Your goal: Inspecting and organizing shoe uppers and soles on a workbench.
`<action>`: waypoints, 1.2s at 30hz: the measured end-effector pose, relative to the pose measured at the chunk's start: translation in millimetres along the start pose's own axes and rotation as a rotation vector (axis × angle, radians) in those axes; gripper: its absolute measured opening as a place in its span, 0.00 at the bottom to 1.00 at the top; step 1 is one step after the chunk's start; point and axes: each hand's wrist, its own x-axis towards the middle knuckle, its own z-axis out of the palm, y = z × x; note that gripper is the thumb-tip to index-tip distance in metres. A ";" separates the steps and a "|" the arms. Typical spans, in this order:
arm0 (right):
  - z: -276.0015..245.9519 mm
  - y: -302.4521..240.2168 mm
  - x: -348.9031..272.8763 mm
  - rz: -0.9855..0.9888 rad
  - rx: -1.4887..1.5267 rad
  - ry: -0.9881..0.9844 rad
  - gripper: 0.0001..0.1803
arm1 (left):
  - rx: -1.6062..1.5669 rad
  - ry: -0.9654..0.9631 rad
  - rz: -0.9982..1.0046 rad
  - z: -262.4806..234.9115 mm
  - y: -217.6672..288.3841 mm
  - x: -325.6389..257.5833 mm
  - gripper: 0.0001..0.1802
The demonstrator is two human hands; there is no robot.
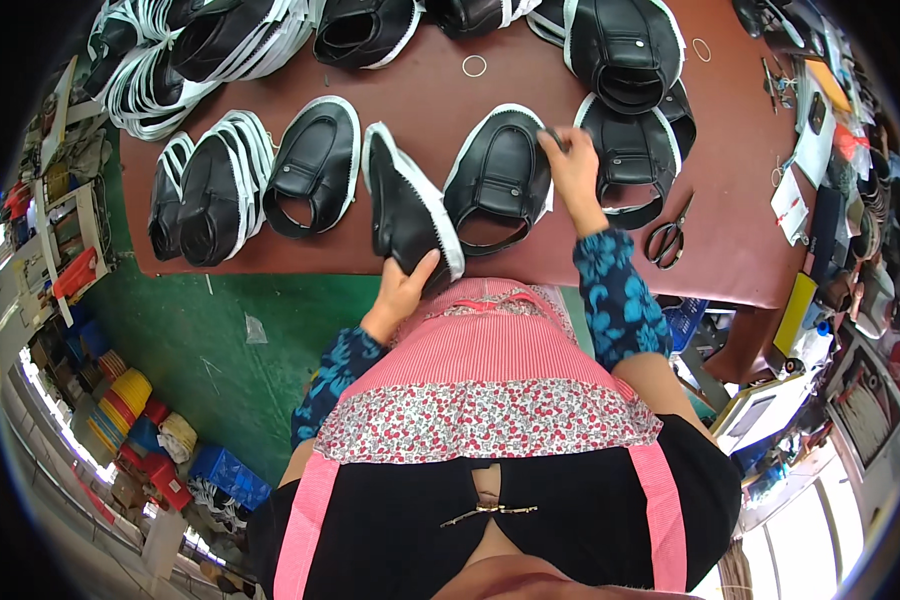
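Note:
My left hand (400, 295) is closed on the heel end of a black shoe upper (400, 205) with a white zigzag-cut edge, tilted up on its side at the table's front. Just right of it, another black shoe upper (500, 165) lies flat, its strap and small metal stud facing up. My right hand (575, 170) is over that upper's far right edge, thumb and fingers pinched together. Something small and dark shows between those fingers, too small to name. To the right of this hand are more stacked shoe uppers (635, 150).
The reddish-brown table (420, 90) carries a row of shoe uppers (315, 165) at left and piled uppers (240, 40) along the far side. Black-handled scissors (667, 238) lie near the front right. Pale rings (474, 66) rest farther back. Blue crates (228, 478) stand on the green floor.

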 end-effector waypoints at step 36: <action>-56.5 -68.7 -81.0 -0.062 -0.158 0.022 0.12 | 1.206 0.090 0.631 -67.0 206.9 157.8 0.17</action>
